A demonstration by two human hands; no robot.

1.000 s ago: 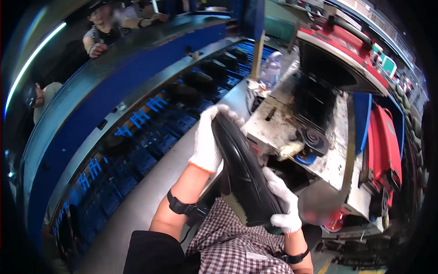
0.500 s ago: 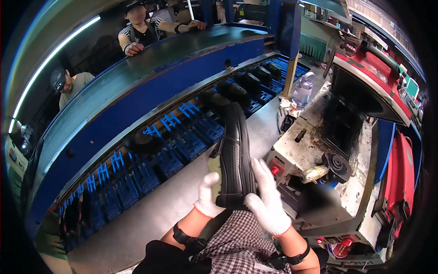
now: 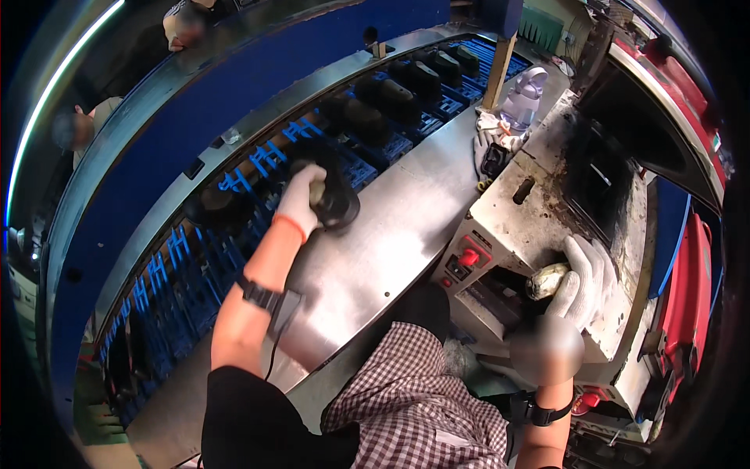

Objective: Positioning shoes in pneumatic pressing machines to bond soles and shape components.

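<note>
My left hand [image 3: 301, 199], in a white glove, is closed round a black shoe [image 3: 341, 202] with a pale patch showing by my fingers. It is held over the near side of a rack line with blue slatted supports [image 3: 269, 160]; motion blurs it. My right hand [image 3: 587, 281], also gloved, lies on the worn off-white machine [image 3: 508, 205]. Its fingers curl against a pale, lumpy, wrapped piece [image 3: 547, 281], whose far end the hand hides. More dark shoes [image 3: 391, 92] stand on the blue supports farther along.
A metal ledge [image 3: 383, 242] runs between the rack line and me. Red switches [image 3: 469, 258] are on the machine's front. A raised red lid [image 3: 625, 70] is at the right. A clear bottle [image 3: 522, 98] and gloves [image 3: 491, 129] lie beyond. Two people are behind the blue beam [image 3: 234, 86].
The shoe has gone from between both hands to my left hand alone, leftward over the blue supports. My right hand has left it and moved right to the pale piece on the machine.
</note>
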